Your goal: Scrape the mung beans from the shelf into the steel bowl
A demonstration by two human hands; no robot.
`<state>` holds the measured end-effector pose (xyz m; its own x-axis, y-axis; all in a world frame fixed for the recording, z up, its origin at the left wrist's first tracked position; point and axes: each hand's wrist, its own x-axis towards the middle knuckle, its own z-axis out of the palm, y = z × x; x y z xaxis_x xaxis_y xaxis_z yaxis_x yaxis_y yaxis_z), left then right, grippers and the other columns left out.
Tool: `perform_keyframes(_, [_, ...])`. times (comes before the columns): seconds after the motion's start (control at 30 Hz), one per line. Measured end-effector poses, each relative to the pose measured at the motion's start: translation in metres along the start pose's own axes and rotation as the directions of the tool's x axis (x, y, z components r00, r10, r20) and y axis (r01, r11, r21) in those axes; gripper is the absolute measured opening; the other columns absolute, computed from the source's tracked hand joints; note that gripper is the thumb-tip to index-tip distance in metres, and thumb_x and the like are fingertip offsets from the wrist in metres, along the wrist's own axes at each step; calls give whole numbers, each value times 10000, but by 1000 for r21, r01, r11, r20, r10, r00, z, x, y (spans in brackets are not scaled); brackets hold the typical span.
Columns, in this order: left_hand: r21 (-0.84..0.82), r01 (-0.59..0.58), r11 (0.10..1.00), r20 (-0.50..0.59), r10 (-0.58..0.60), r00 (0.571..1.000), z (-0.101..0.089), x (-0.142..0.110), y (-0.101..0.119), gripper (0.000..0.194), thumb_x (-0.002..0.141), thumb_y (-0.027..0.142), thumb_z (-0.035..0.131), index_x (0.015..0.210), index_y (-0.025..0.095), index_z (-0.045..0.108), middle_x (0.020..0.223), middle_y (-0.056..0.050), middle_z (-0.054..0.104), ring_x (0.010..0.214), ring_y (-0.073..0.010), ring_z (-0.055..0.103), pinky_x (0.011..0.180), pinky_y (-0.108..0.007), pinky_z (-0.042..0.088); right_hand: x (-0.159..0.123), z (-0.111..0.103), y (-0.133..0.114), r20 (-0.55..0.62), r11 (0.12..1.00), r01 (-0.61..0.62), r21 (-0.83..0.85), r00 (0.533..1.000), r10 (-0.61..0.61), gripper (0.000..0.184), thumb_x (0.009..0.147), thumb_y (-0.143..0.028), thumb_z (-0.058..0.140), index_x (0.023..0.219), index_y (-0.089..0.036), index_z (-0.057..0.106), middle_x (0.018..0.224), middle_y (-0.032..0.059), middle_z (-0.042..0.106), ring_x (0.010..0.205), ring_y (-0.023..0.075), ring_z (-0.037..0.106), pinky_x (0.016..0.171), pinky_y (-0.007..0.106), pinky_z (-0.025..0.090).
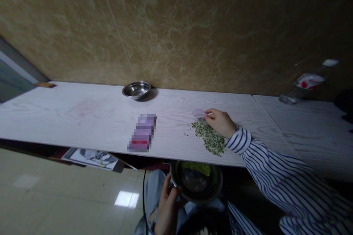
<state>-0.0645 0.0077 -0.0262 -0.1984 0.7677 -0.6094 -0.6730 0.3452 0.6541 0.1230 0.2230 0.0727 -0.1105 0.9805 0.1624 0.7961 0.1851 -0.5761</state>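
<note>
My right hand (220,120) is closed on a small clear, rounded plastic piece (198,113); I cannot tell if it is a scoop or a lid. Its lower edge is at the top of a spread of small green beans (211,139) lying loose on the white tabletop. Below the table's front edge, my left hand (168,198) grips the left rim of a metal bowl (197,187). Green beans (197,167) lie in that bowl along its far side. The bowl is over my lap.
A small metal bowl (136,90) stands near the wall. A blurred-out purple flat object (142,133) lies left of the loose beans. At the right back, a clear bottle (309,81) with a white cap stands by the wall. An open drawer (93,158) shows under the table (91,117).
</note>
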Motion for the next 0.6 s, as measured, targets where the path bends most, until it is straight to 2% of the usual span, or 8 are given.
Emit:
perform_keyframes(0.13, [-19,5,1000,28,-4,1000,-1,1,3,585,681,254,697,1245,234,542,1205,-93,641,1058,-259,617,794,-364,528,-5,3,-10,5,995,2,-99,1000,-2,225,851,-261,528,1032,-199,647,778,33,760,701,177,690,637,260,466])
perform_keyframes(0.27, [-21,-11,1000,-33,11,999,3,0,5,621,643,276,701,1244,230,552,1176,-98,653,1042,-271,624,801,-382,526,-6,7,-18,-1,982,-10,-189,1000,10,208,843,-250,523,1018,-208,628,818,42,761,773,200,687,667,273,436])
perform_keyframes(0.47, [-14,-20,1000,-18,20,1000,6,-3,8,626,651,270,700,1254,225,536,1209,-96,635,1032,-261,623,788,-364,519,-4,11,-23,-34,974,-2,-228,999,-6,81,808,-278,533,825,-228,594,723,29,704,665,185,622,588,266,358])
perform_keyframes(0.6, [-4,1,1000,-13,-1,1000,2,-2,8,672,659,277,695,1297,212,493,1173,-105,649,999,-257,628,741,-354,520,-4,9,-24,-46,973,-10,-233,999,-1,112,810,-313,514,740,-233,548,623,11,635,583,173,558,555,268,316])
